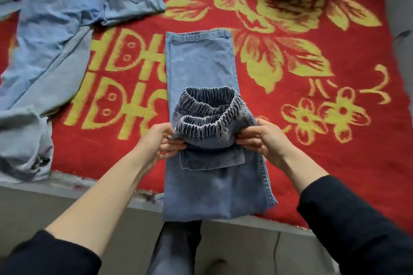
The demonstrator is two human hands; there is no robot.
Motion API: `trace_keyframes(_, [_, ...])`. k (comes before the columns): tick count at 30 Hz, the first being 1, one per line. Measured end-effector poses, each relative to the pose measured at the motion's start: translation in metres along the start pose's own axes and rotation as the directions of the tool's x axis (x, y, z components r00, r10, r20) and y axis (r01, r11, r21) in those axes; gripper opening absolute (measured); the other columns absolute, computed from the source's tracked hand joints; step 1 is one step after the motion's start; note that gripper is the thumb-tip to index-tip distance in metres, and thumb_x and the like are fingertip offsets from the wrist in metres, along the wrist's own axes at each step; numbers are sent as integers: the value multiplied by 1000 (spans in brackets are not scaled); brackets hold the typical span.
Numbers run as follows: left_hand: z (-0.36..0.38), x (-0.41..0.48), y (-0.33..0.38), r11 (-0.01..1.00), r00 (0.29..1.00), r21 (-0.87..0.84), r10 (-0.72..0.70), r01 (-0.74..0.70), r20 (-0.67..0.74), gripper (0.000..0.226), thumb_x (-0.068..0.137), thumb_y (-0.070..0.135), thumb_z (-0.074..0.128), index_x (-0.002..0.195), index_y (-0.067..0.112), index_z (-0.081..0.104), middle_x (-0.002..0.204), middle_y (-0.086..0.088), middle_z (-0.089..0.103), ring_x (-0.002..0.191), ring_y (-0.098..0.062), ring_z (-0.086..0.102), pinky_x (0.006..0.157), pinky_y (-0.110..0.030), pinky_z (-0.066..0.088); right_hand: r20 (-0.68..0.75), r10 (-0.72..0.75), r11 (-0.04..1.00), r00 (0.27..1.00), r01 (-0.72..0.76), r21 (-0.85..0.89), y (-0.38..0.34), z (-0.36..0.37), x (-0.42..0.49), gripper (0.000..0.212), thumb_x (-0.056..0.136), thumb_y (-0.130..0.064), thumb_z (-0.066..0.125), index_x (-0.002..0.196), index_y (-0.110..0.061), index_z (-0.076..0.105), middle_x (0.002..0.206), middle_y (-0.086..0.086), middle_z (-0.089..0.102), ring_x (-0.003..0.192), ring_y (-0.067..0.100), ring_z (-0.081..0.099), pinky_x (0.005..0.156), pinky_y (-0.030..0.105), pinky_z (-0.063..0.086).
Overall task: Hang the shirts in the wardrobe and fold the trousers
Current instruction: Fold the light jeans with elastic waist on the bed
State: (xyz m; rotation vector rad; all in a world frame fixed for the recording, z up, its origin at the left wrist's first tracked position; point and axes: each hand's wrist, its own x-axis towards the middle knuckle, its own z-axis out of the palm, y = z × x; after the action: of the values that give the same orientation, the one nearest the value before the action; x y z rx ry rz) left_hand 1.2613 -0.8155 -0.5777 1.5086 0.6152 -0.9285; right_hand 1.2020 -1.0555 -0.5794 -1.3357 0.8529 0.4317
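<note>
L hand [161, 140], R hand [266, 138] prob. pinch jeans waistband [206, 118].

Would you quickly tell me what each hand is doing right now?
Left hand: pinching the left side of the jeans' elastic waistband.
Right hand: pinching the waistband's right side.
</note>
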Motion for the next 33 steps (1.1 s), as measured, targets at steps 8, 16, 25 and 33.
trace_keyframes(8, [-9, 97, 113, 994, 996, 59, 94, -93, -11, 30, 84, 29, 47, 78, 6, 65, 74, -11, 73, 75, -21, 72, 66, -26, 48, -99, -83, 993, 992, 75, -86, -93, 21, 105, 15, 86, -9, 66, 83, -18, 55, 71, 6, 63, 53, 12, 55, 55, 21, 36])
trace_keyframes(16, [-14, 185, 193, 990, 994, 92, 106, -109, 33, 38, 89, 42, 41, 79, 11, 61, 77, -7, 71, 69, -15, 69, 69, -27, 46, -206, -317, 914, 926, 240, -328, -144, 36, 209, 18, 82, -14, 71, 71, -21, 59, 64, -2, 61, 54, 10, 55, 55, 24, 43])
trace_keyframes(25, [0, 209, 137, 792, 898, 485, 440, -370, -34, 57, 90, 33, 55, 143, 22, 38, 141, 0, 47, 130, -15, 43, 108, -36, 35, -117, -449, 714, 886, 276, -643, -100, 36, 215, 57, 85, -22, 67, 138, -21, 46, 121, -1, 62, 114, 15, 57, 96, 33, 45])
trace_keyframes(33, [17, 127, 23, 67, 686, 856, 631, -513, 362, 60, 82, 34, 42, 137, 13, 48, 147, -7, 42, 139, -23, 29, 115, -38, 16, 220, -557, 315, 801, 449, -836, -9, 0, 117, 52, 82, -40, 58, 125, -11, 59, 125, 3, 63, 118, 16, 55, 100, 27, 39])
